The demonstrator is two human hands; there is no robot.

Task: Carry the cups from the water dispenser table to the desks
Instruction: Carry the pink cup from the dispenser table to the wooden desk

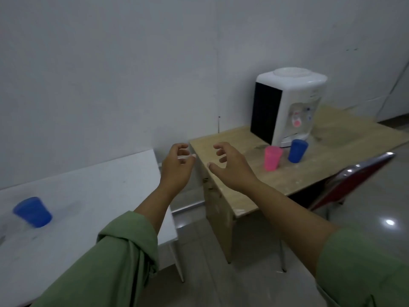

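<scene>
One blue cup (33,212) is set on the white table (88,185) at 8 o'clock; a pink cup (272,157) and second blue cup (297,150) are left beside the dispenser (287,107) at 2 o'clock, both hands (176,169) (232,167) empty, fingers spread wide.

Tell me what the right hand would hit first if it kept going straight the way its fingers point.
The right hand is open, fingers aimed up and left over the wooden table's near corner. Going on, it would probably cross that bare corner and meet the wall. It points away from both cups; depth is uncertain.
</scene>
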